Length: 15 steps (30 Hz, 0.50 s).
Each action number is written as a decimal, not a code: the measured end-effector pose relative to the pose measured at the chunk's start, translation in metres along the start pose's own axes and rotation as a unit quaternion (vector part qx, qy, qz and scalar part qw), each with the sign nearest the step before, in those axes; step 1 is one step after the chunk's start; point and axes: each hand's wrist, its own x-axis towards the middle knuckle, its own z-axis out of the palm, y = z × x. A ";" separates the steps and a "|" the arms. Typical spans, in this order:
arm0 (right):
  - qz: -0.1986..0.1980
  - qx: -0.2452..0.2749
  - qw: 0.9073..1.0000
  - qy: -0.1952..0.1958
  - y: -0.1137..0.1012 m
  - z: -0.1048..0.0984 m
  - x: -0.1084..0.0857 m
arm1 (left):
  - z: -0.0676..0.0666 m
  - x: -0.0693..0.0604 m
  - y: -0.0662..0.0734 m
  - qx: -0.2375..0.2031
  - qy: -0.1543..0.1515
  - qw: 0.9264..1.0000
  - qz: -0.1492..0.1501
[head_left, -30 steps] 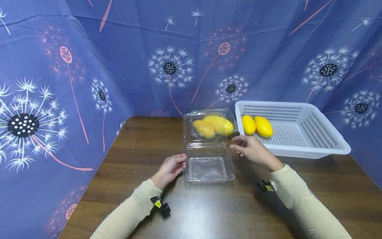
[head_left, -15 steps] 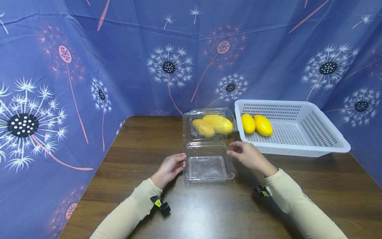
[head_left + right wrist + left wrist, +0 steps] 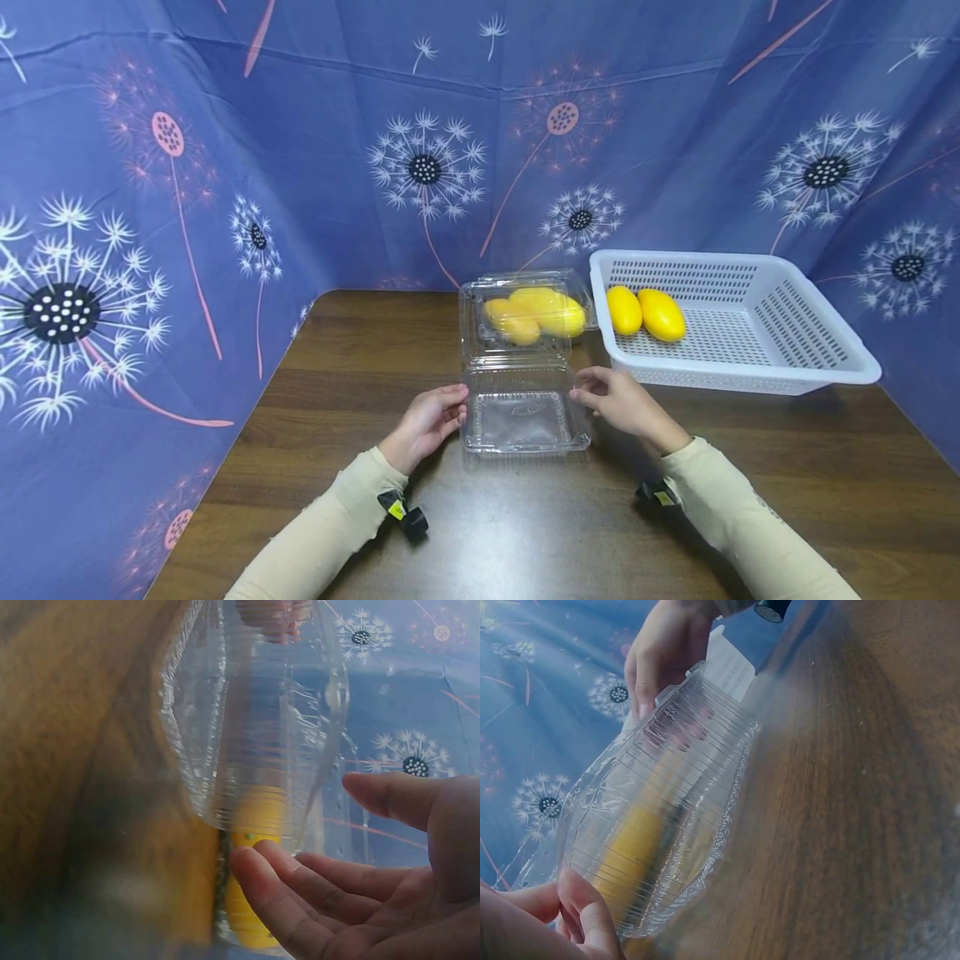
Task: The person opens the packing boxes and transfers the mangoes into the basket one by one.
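A clear plastic clamshell container [image 3: 525, 421] lies unfolded on the brown table, its front half with nothing inside. My left hand [image 3: 429, 421] pinches the left rim of this half between thumb and fingers, as the left wrist view also shows. At the opposite side, my right hand [image 3: 618, 402] has its fingertips at or very near the wall; contact is hard to tell. In the right wrist view the thumb and fingers of the right hand [image 3: 360, 877] are spread apart. Yellow mangoes [image 3: 536, 315] show through clear plastic behind the front half.
A white perforated basket [image 3: 750, 375] stands at the back right, with two yellow mangoes [image 3: 662, 315] at its left end. A second clear container [image 3: 581, 292] appears behind the raised lid. Blue dandelion-print cloth [image 3: 337, 167] hangs behind the wooden table [image 3: 360, 342].
My right hand has moved down and slightly left, away from the basket to the container's right side. The left hand and the container have stayed in place.
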 end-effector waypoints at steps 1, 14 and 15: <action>0.008 0.023 1.000 -0.006 0.001 0.000 0.000 | 0.000 0.000 0.000 0.000 -0.001 1.000 -0.001; 0.065 0.178 0.981 -0.030 0.013 0.005 0.000 | 0.002 -0.002 0.001 0.002 0.004 1.000 -0.006; 0.067 0.191 0.979 -0.032 0.013 0.005 0.000 | 0.002 -0.003 0.001 0.002 0.004 1.000 -0.006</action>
